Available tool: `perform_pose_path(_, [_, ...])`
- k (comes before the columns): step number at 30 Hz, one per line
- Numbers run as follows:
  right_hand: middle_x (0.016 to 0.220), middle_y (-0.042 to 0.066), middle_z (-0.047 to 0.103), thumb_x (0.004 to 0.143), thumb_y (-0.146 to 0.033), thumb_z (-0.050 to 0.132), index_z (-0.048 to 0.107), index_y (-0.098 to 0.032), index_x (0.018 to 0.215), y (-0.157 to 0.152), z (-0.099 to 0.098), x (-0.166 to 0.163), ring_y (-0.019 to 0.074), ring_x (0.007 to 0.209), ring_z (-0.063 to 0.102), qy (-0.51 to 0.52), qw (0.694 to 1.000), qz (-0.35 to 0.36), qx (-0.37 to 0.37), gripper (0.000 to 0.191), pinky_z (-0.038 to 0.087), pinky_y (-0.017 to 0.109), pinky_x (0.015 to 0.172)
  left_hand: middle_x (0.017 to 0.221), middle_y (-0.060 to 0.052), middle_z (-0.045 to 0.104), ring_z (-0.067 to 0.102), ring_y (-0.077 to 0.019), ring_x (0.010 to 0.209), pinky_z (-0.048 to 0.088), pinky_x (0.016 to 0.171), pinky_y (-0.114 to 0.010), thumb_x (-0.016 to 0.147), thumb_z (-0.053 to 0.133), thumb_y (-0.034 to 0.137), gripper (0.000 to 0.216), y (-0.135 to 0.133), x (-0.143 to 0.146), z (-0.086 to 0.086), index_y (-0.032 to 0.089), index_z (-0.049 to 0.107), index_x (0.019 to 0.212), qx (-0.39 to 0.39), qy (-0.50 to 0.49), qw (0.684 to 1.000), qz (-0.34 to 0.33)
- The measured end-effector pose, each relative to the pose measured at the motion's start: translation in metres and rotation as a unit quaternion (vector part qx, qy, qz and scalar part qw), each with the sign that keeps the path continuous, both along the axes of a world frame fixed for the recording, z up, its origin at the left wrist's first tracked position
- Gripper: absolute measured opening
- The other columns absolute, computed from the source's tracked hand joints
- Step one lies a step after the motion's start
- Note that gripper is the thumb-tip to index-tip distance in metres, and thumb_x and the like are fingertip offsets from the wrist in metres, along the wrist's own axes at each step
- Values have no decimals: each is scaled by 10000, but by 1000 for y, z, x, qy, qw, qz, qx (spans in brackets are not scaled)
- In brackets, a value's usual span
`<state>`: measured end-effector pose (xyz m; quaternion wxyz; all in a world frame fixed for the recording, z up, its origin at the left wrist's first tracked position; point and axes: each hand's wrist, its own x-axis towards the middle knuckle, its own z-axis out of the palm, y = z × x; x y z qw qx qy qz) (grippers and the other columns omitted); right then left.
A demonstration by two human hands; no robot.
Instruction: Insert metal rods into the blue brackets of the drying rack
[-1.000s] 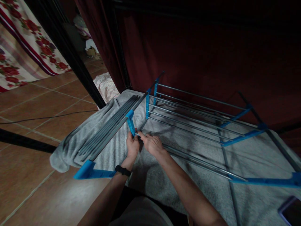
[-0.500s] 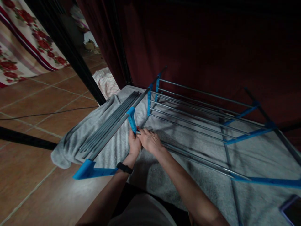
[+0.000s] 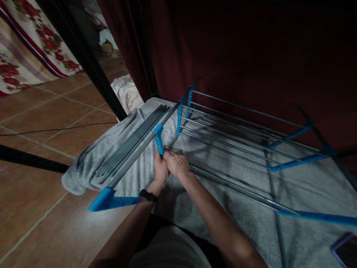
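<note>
A drying rack of metal rods and blue plastic brackets lies partly assembled across a grey blanket [image 3: 150, 167]. My left hand [image 3: 161, 169], with a black band at its wrist, is closed around the lower end of a blue bracket [image 3: 158, 139] that hangs from a grey tube [image 3: 132, 156]. Right beside it, my right hand [image 3: 178, 164] is closed on a metal rod [image 3: 231, 188] at its bracket end. My fingers hide the joint, so whether the rod sits in the hole cannot be seen. A blue corner piece [image 3: 103, 199] caps the tube's near end.
Several loose grey rods [image 3: 134, 137] lie side by side on the blanket at left. Rods [image 3: 223, 128] span to blue brackets [image 3: 298, 162] at right. A phone [image 3: 346, 249] lies at lower right. Black frame bars [image 3: 83, 63] and a dark red curtain [image 3: 223, 56] border the blanket.
The view has shifted slightly. The short stretch of rod showing between my right fingers and the bracket is now mostly covered, with my hands closer together at the joint.
</note>
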<state>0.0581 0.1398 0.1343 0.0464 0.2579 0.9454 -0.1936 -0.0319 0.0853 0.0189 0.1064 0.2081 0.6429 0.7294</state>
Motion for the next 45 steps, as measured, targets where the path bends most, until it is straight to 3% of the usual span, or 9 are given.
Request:
perform_pose_path(14, [1430, 121, 730, 1138, -305, 237, 591, -230, 1443, -1, -5, 0, 240, 1165, 762, 1, 1000, 15, 15, 473, 565, 418, 1026, 1088, -73, 792, 741, -229, 1000, 600, 1019, -424, 800, 683, 262, 404, -1, -1, 0, 221, 704, 1202, 6, -1, 1000, -22])
perform_pose_path(21, [1409, 124, 746, 1141, -350, 311, 621, -229, 1395, 0, -5, -2, 231, 1197, 756, 2, 1000, 12, 17, 418, 558, 397, 1040, 1104, -82, 790, 734, -235, 1026, 576, 1059, -438, 817, 719, 315, 311, -4, -1, 0, 218, 724, 1112, -4, 16, 1000, -17])
perform_pose_path(27, [1346, 138, 778, 1143, -358, 337, 568, -189, 1432, 1, -2, 0, 237, 1177, 771, -1, 1000, 12, 19, 407, 562, 384, 1015, 1034, -58, 785, 721, -217, 970, 591, 980, -379, 823, 719, 336, 279, -2, 3, -3, 233, 716, 1081, -18, 24, 1000, 10])
perform_pose_path(32, [1237, 131, 815, 1141, -359, 362, 529, -199, 1422, 0, -2, -5, 230, 1120, 791, 2, 1000, 4, 17, 364, 571, 373, 970, 834, -10, 729, 665, -204, 768, 595, 788, -350, 822, 710, 348, 269, -4, 5, -2, 225, 700, 1060, -45, 36, 998, 28])
perform_pose_path(35, [1235, 120, 814, 1140, -379, 386, 549, -205, 1389, -5, -4, -2, 225, 1124, 783, 21, 999, -8, 30, 345, 567, 376, 989, 792, -5, 705, 647, -208, 740, 587, 754, -353, 805, 720, 351, 256, -6, 4, 2, 224, 698, 1026, -48, 49, 997, 28])
perform_pose_path(40, [1276, 119, 782, 1111, -412, 488, 628, -197, 1312, -11, -18, 48, 236, 1208, 723, 76, 991, -50, 94, 325, 509, 410, 1136, 897, -27, 737, 663, -249, 888, 575, 967, -445, 741, 737, 382, 243, -9, -2, 11, 260, 699, 948, -47, 53, 997, 29])
perform_pose_path(43, [1215, 96, 785, 1116, -321, 466, 668, -204, 1265, -9, -24, 97, 220, 1171, 713, 64, 987, -88, 118, 277, 509, 399, 1139, 878, 15, 730, 654, -266, 941, 505, 1131, -537, 692, 730, 374, 233, -12, 0, 18, 303, 708, 913, -57, 44, 997, 31])
perform_pose_path(45, [1204, 87, 780, 1122, -336, 462, 687, -211, 1231, -6, -25, 125, 213, 1172, 704, 61, 983, -114, 130, 279, 515, 393, 1133, 837, 60, 724, 664, -258, 926, 502, 1157, -554, 667, 740, 355, 257, -14, 4, 25, 343, 704, 921, -63, 27, 997, 25])
